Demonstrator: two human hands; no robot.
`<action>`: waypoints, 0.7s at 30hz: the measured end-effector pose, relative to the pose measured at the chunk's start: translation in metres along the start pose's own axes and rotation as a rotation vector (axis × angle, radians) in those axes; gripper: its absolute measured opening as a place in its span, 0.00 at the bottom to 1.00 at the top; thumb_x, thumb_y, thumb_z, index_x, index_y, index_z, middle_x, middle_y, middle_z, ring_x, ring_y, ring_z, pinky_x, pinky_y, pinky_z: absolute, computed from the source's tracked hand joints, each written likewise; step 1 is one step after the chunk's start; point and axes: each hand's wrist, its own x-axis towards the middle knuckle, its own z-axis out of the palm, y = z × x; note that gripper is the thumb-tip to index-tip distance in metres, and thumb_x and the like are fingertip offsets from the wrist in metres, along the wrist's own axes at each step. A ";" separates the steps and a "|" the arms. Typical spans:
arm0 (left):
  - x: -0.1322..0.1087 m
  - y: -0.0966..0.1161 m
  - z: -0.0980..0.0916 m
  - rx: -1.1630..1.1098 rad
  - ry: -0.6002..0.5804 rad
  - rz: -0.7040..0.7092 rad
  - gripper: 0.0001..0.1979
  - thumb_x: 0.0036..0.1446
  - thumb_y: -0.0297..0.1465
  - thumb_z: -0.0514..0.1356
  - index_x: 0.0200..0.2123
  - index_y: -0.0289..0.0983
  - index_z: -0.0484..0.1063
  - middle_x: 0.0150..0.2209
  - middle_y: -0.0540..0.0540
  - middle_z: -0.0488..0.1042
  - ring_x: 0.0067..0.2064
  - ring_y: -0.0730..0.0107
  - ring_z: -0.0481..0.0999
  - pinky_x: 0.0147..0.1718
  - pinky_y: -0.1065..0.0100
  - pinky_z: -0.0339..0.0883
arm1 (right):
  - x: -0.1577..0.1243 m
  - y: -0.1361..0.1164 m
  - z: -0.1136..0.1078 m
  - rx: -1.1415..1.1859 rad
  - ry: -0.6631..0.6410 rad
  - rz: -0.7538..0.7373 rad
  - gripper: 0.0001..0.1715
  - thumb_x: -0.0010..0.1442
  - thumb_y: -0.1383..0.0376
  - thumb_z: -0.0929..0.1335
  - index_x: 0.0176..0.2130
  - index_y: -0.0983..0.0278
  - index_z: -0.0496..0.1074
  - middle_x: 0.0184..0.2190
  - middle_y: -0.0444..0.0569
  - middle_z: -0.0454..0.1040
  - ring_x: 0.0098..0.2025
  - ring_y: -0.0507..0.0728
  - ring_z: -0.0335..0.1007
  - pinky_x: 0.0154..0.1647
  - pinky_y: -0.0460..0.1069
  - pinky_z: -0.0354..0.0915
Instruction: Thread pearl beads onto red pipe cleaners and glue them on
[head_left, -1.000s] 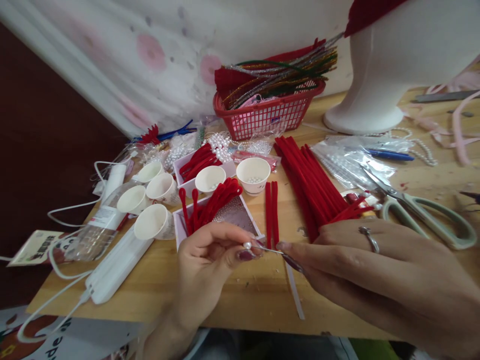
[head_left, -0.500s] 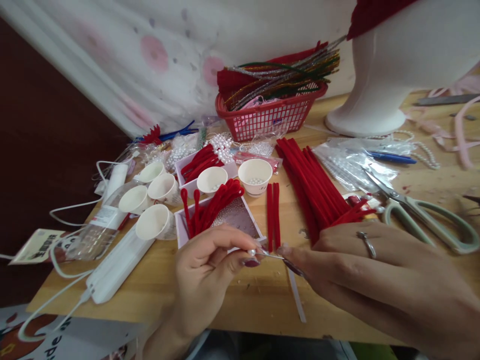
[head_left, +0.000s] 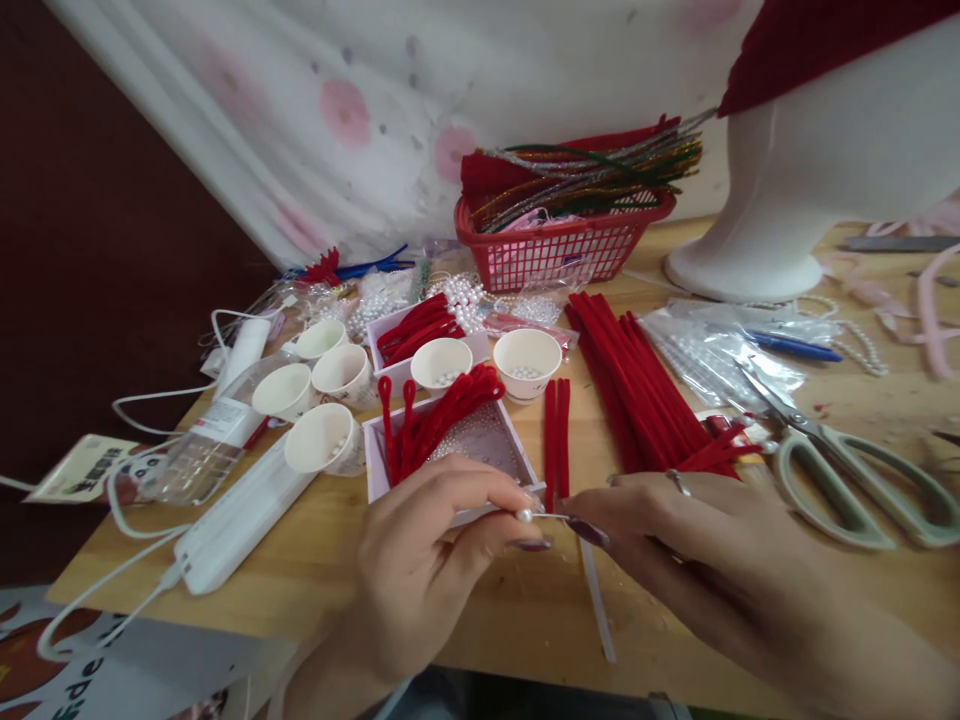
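Observation:
In front of the table's near edge, my left hand (head_left: 431, 560) pinches a small white pearl bead (head_left: 524, 516) between thumb and forefinger. A thin pale wire (head_left: 553, 516) runs straight from the bead to my right hand (head_left: 682, 550), whose thumb and forefinger are closed on its other end. Whether it is wire or thread is hard to make out. Just beyond the fingers lie short red pipe cleaners (head_left: 556, 430). A pale box (head_left: 510, 430) behind my left hand holds looped red pipe cleaners (head_left: 442, 415) and loose beads.
Several paper cups (head_left: 527, 362) stand behind and left, some with beads. Scissors (head_left: 847, 460) and a bundle of red pipe cleaners (head_left: 637, 390) lie right. Behind are a red basket (head_left: 570, 255) and a white mannequin stand (head_left: 772, 220). A power strip (head_left: 240, 525) lies left.
The view has shifted, so the table's things appear a little farther right and lower. Both hands keep their pinch, with the bead and wire still between them.

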 end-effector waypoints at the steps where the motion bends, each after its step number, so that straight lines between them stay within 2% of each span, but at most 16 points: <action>1: 0.000 0.001 -0.001 0.018 -0.013 0.014 0.15 0.58 0.19 0.66 0.42 0.45 0.82 0.34 0.52 0.84 0.37 0.69 0.82 0.39 0.72 0.74 | 0.001 0.000 0.000 0.019 -0.027 0.015 0.12 0.71 0.73 0.61 0.49 0.64 0.69 0.26 0.43 0.76 0.23 0.51 0.71 0.22 0.45 0.60; 4: 0.003 0.006 -0.005 0.070 -0.083 0.029 0.17 0.56 0.19 0.67 0.44 0.45 0.82 0.37 0.50 0.85 0.38 0.67 0.83 0.42 0.71 0.74 | 0.002 -0.001 0.001 0.046 -0.040 0.022 0.16 0.66 0.77 0.61 0.49 0.63 0.69 0.29 0.42 0.76 0.26 0.50 0.72 0.25 0.43 0.62; 8: 0.007 0.009 0.000 0.110 -0.181 0.039 0.15 0.57 0.23 0.67 0.45 0.45 0.82 0.37 0.47 0.86 0.39 0.62 0.85 0.44 0.66 0.76 | 0.001 0.000 0.007 0.058 0.002 -0.013 0.18 0.62 0.80 0.60 0.45 0.62 0.68 0.28 0.42 0.72 0.25 0.49 0.69 0.25 0.42 0.63; 14: 0.004 0.008 0.006 0.056 -0.157 0.030 0.15 0.58 0.22 0.66 0.46 0.46 0.82 0.41 0.49 0.86 0.43 0.64 0.85 0.47 0.69 0.76 | 0.002 0.002 0.012 0.128 0.095 -0.019 0.15 0.64 0.79 0.61 0.43 0.62 0.69 0.27 0.42 0.71 0.24 0.49 0.67 0.24 0.42 0.62; 21: 0.006 0.009 0.001 0.063 -0.164 0.044 0.08 0.61 0.27 0.65 0.42 0.43 0.82 0.40 0.49 0.86 0.43 0.68 0.85 0.47 0.73 0.75 | 0.003 0.004 0.010 0.134 0.106 -0.053 0.19 0.63 0.81 0.61 0.47 0.62 0.70 0.29 0.42 0.71 0.26 0.49 0.66 0.25 0.42 0.61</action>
